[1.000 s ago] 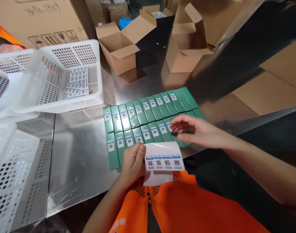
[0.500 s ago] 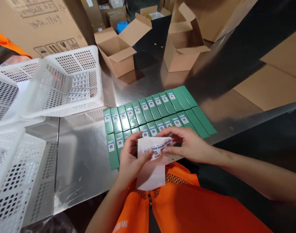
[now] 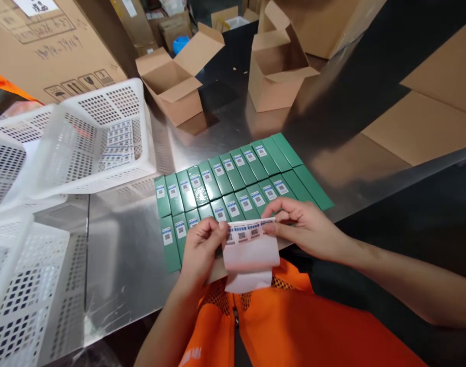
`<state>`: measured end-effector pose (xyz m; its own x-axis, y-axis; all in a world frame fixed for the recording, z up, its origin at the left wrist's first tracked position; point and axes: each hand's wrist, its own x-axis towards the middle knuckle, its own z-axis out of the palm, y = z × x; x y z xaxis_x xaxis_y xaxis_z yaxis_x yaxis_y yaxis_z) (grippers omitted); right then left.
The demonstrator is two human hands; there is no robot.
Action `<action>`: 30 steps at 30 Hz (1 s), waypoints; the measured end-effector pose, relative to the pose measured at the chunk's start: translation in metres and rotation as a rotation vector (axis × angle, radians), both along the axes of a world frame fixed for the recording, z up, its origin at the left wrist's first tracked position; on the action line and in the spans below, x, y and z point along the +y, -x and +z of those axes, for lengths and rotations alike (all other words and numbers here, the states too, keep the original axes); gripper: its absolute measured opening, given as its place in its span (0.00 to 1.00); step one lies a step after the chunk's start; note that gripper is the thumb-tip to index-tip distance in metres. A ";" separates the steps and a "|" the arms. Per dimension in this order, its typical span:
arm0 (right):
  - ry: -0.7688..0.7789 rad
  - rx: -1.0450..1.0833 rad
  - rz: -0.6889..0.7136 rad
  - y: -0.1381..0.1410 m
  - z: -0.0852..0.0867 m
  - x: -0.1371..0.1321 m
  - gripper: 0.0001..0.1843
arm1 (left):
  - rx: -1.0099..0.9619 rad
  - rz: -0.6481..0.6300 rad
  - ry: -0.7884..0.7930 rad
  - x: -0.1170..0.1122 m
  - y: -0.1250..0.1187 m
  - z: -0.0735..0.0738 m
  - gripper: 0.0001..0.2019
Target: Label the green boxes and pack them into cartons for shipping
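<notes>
One label sheet [image 3: 251,252] is stretched between the left hand [image 3: 202,247] and the right hand [image 3: 305,227], just in front of the person's orange vest [image 3: 294,321]! Its row of printed labels [image 3: 242,236] runs side to side, the long axis of that row lying across the body and tipping up slightly to the right; below it, white backing hangs down, its lower end pointing at the vest. Look at the left hand: nearly closed, thumb over the front, pinching the upper left corner. And the right hand, fingers curled, has the upper right corner nipped between thumb and fingers.

Just beyond the knuckles, two rows of green boxes [image 3: 225,186] lie packed side by side on the metal desk [image 3: 126,265], long sides running away from the person. Most carry a small label [image 3: 261,151] on top; the pairs at the right end show plain green. Out to the left, a white basket [image 3: 103,178] holds more label sheets in a loose stack [image 3: 120,142]. Farther back, two open cartons: the left carton [image 3: 187,107] with flaps splayed, the right carton [image 3: 274,94] with one flap up high!
</notes>
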<state>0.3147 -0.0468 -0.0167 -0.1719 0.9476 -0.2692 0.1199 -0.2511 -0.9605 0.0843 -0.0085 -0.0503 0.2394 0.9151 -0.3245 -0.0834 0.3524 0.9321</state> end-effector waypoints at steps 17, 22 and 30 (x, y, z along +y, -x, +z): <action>-0.104 -0.071 -0.245 -0.004 -0.010 0.007 0.21 | 0.182 -0.040 -0.026 0.000 -0.011 0.004 0.17; -0.149 -0.101 -0.195 -0.008 -0.008 0.006 0.14 | 0.200 -0.052 -0.073 -0.002 -0.015 -0.002 0.20; -0.510 -0.096 -0.432 -0.065 0.018 0.063 0.10 | 0.061 -0.046 0.020 -0.002 -0.019 -0.015 0.25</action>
